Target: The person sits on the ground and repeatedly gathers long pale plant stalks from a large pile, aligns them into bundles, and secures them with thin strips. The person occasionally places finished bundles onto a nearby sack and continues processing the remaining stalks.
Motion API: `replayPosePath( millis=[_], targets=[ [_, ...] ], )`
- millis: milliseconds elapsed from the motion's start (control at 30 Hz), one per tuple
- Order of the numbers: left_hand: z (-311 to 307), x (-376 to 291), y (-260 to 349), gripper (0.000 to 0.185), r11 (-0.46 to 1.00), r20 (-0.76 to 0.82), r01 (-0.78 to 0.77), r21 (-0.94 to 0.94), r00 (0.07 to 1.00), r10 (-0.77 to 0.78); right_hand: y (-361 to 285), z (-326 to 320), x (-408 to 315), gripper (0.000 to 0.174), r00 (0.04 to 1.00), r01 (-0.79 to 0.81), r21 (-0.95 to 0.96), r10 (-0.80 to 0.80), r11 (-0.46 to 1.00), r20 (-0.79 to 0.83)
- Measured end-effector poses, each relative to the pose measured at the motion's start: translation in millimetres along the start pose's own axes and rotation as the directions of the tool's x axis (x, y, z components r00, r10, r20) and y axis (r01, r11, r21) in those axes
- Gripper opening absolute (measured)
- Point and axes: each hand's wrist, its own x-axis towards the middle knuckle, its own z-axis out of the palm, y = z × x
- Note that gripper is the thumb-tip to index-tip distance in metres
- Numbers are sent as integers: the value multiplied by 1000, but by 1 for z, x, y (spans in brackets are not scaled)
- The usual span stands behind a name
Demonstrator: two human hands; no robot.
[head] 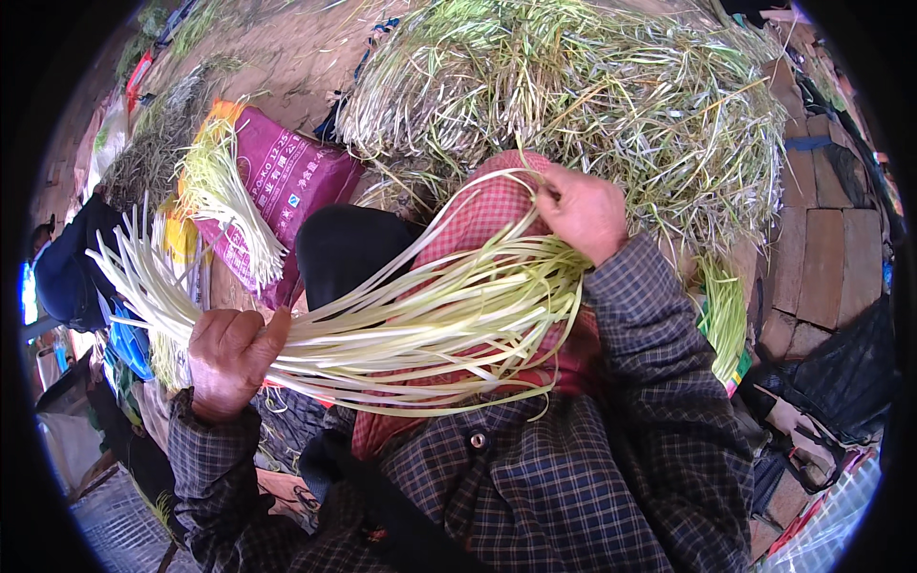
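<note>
A loose bunch of long, pale stalks, apparently blanched chives (401, 336), lies across my lap, white at the left end and yellow-green at the right. My left hand (233, 358) is closed around the white part, with the stem ends fanning out beyond it. At the other end, my right hand (584, 211) pinches a thin leaf (494, 174) between thumb and forefinger. That leaf arcs above the rest of the bunch. Beneath the right side is a red checked cloth (466, 222) over my knee. The right fingertips are partly hidden.
Ahead lies a large heap of unsorted stalks and dry leaves (573, 100). A smaller pale bunch (236, 208) rests on a purple printed sack (322, 175) at left. More green leaves (723, 308) lie by my right elbow, near brick paving (820, 265).
</note>
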Motion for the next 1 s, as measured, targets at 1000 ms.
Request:
replayPosePath(
  millis=[1000],
  targets=[
    [-16, 62, 13, 29, 428, 741, 651, -627, 668, 71, 95, -100, -92, 29, 877, -2, -179, -84, 984, -473]
  ],
)
